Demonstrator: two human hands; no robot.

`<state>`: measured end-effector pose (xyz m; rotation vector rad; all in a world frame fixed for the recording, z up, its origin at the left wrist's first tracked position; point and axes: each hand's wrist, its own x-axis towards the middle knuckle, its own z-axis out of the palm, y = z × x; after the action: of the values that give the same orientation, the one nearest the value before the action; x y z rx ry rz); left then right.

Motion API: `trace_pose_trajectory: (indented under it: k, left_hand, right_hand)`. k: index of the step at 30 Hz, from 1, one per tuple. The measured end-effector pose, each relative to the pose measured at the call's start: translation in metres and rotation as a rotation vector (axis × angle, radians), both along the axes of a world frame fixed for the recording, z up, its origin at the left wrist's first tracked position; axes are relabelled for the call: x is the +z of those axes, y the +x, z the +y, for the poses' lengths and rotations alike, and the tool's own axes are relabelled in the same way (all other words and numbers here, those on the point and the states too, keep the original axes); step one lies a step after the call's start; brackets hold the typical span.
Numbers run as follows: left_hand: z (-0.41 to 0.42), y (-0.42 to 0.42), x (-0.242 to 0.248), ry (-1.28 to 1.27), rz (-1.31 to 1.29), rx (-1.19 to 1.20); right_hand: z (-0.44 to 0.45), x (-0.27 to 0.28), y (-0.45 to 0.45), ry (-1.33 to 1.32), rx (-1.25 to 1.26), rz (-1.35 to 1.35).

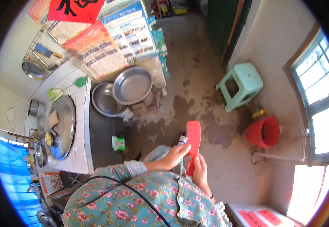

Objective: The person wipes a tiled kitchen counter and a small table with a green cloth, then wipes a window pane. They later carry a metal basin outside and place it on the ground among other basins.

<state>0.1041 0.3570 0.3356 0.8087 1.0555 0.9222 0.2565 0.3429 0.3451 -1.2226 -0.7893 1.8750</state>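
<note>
A red plastic hair comb is held upright in front of my body, its fine teeth facing left. My left hand grips it near the middle, thumb lying across the teeth side. Lower down, my right hand is closed around the comb's handle end. Part of the handle is hidden behind the fingers. My flowered sleeve and shirt fill the view below, with a black cable running across them.
A pale green plastic stool and a red bucket stand at right. Left is a tiled counter with a large metal lid. Two metal basins sit ahead of it. A green-white packet lies nearby. The floor has wet patches.
</note>
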Motion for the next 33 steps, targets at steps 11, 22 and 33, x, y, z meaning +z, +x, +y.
trace_pose_trajectory:
  k: [11, 22, 33]
  left_hand:
    - [0.288, -0.004, -0.017, -0.177, -0.312, -0.001]
    - [0.526, -0.027, -0.029, -0.08, -0.316, 0.031]
    - [0.743, -0.118, 0.009, -0.058, -0.244, 0.361]
  right_hand:
    - [0.275, -0.001, -0.004, 0.028, 0.1, -0.051]
    - [0.54, -0.015, -0.024, 0.105, 0.322, 0.054]
    - [0.827, 0.006, -0.122, 0.226, 0.966, -0.128]
